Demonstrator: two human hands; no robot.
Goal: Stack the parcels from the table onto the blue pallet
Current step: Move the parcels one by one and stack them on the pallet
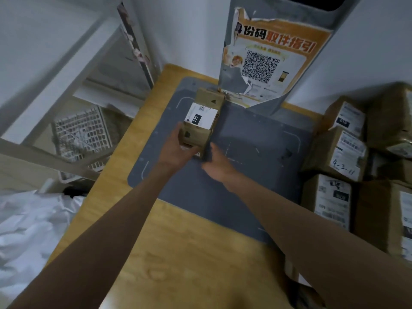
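A brown cardboard parcel (204, 118) with a white label marked 220 is over the grey mat (223, 186) on the wooden table (178, 253). My left hand (181, 146) grips its near left side. My right hand (217, 162) is at its near right corner, touching the dark lower edge. Whether the parcel rests on the mat or is lifted off it I cannot tell. No blue pallet is in view.
Several labelled cardboard parcels (341, 152) are stacked along the table's right edge. A grey post with an orange QR poster (267, 61) stands at the back. A white shelf frame (66, 85) and a plastic basket (82, 134) are left, and white plastic bags (29, 230) lie below left.
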